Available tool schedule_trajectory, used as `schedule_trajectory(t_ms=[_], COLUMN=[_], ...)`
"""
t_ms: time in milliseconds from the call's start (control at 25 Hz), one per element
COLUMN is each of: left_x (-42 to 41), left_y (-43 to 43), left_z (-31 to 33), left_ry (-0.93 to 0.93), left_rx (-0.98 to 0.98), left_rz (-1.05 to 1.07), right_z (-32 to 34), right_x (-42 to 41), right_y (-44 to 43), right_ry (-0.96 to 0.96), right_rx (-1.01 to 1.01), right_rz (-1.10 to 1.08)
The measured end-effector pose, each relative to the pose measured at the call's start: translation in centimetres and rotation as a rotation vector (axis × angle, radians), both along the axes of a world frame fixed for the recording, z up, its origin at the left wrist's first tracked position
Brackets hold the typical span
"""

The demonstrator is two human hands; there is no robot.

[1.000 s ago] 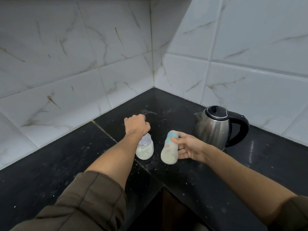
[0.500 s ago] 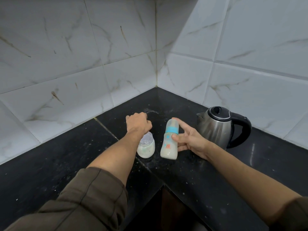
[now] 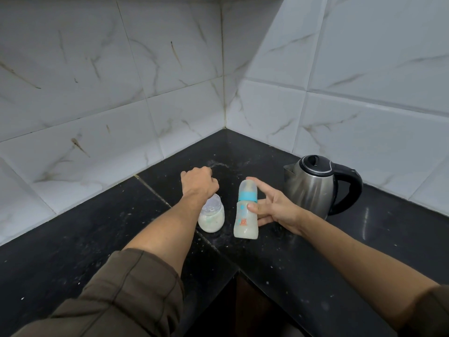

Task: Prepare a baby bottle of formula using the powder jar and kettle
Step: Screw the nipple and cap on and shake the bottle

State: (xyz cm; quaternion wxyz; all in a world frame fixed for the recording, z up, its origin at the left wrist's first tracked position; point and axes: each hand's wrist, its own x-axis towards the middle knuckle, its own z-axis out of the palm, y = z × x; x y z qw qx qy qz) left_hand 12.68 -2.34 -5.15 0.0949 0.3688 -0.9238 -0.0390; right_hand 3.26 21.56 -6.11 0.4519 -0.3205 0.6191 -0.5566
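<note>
The baby bottle stands upright on the black counter. It holds milky liquid and has a blue ring and a clear cap. My right hand is just right of it with fingers spread; the thumb tip still touches the bottle's side and the forefinger points past the cap. To the bottle's left sits a small clear powder jar with white powder, with no lid on it that I can see. My left hand is a closed fist just behind the jar's mouth, nothing visible in it. The steel kettle, black lid and handle, stands at the right.
Marble-patterned wall tiles meet in a corner behind the counter. White specks are scattered around the jar and bottle. The counter's inner front edge drops off near me, between my forearms.
The bottle went from tilted in my right hand to standing upright on the counter, and my fingers have spread away from it. My left fist has stayed by the jar.
</note>
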Motion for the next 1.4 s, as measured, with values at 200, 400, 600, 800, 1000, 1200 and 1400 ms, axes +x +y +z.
schedule_trajectory(t_ms=[200,400,600,800,1000,1200,1400], left_x=[0.2,-0.1,0.0,0.1,0.0,0.1,0.1], left_y=[-0.2,0.3,0.3,0.1,0.1,0.0,0.1], left_z=[0.2,0.2,0.2,0.2,0.2,0.2,0.4], left_ry=[-0.004,-0.006,-0.004,0.007,0.003,-0.003,-0.005], left_rx=[-0.006,0.001,0.002,-0.007,-0.004,-0.008,-0.006], left_rz=[-0.001,-0.021,-0.019,-0.015,-0.011,-0.007,-0.010], right_z=[-0.6,-0.8,0.0,0.0,-0.8,-0.4,-0.5], right_x=[-0.6,0.2,-0.2,-0.1,0.8,0.2,-0.1], right_y=[-0.2,0.1,0.1,-0.4,-0.5,-0.9,-0.9], right_ry=[-0.247,-0.240,-0.225,-0.223,-0.185,-0.254,-0.207], right_rx=[-0.027,0.054,0.076,0.065,0.126,0.132,0.113], right_rz=[-0.350,-0.110,-0.150,-0.262,-0.095,-0.253,-0.217])
